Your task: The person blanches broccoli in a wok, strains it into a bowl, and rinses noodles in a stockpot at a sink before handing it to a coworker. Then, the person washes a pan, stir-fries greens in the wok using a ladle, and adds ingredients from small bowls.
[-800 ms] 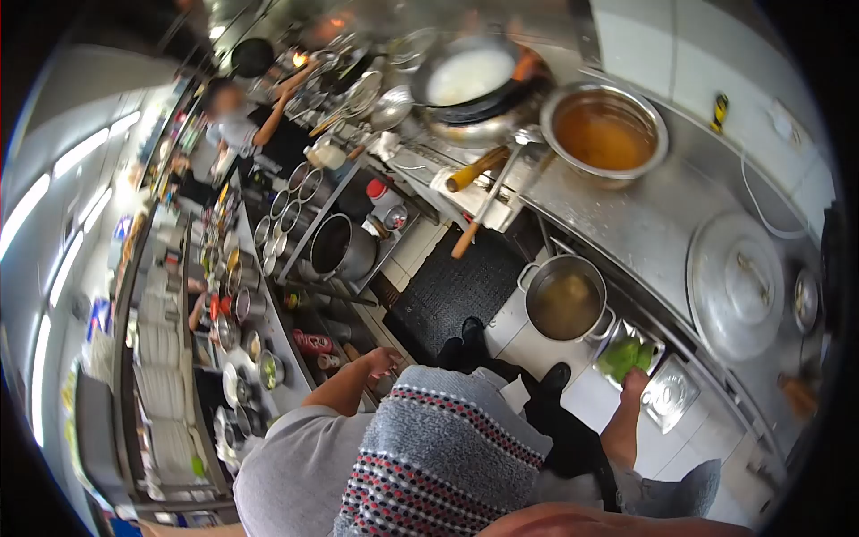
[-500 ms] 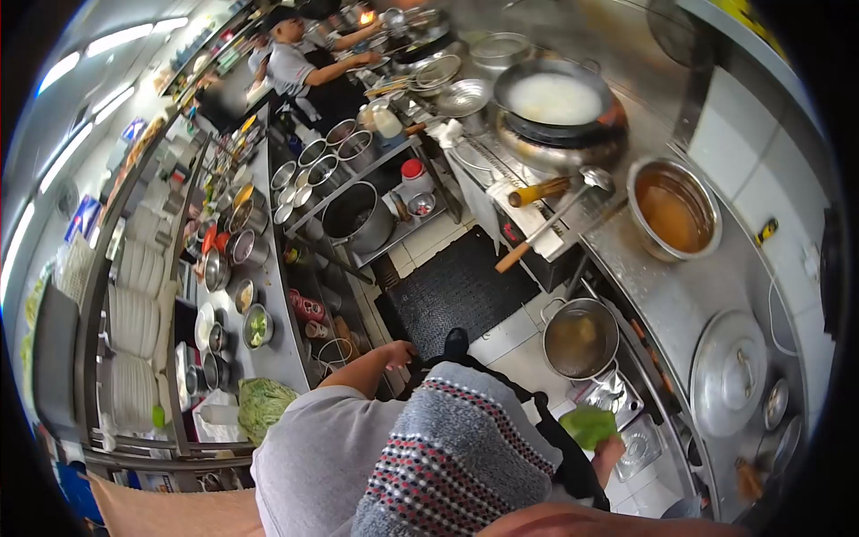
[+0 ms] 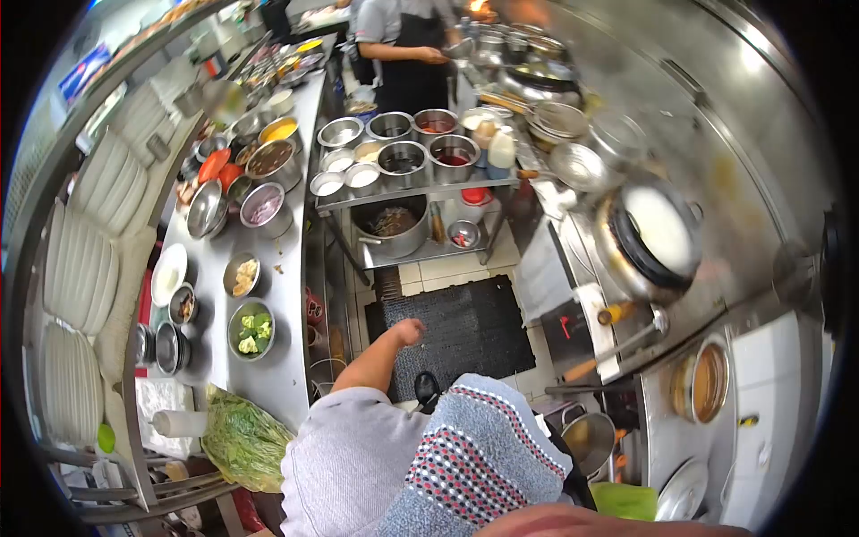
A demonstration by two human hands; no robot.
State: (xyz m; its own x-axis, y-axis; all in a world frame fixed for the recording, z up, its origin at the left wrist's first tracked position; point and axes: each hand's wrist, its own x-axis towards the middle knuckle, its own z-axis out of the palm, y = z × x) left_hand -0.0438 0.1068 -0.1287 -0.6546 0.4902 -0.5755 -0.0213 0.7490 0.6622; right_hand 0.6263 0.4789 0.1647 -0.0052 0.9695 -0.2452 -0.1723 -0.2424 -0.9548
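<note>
My left hand (image 3: 409,332) hangs over the black floor mat (image 3: 465,331), fingers loosely bent and holding nothing. At the bottom right, a bright green flat piece (image 3: 624,501) shows; its kind is unclear. My right hand is out of sight, so its hold on this piece cannot be seen. A grey patterned towel (image 3: 474,456) lies across my front. Left of me, a leafy green vegetable in clear plastic (image 3: 243,440) sits by the steel counter's end. A bowl of green and pale vegetable pieces (image 3: 252,329) stands beyond it.
Ahead is a steel trolley (image 3: 412,191) with several pots. To the right stand a wok of whitish liquid (image 3: 660,231), a long-handled ladle (image 3: 617,345) and a brown-liquid pot (image 3: 700,378). A co-worker (image 3: 401,45) is at the stove. Stacked plates (image 3: 80,268) line the left shelf.
My view has swung left and closer to the trolley. My left hand has moved forward over the mat. My right hand, earlier visible holding the green piece, has dropped out of view.
</note>
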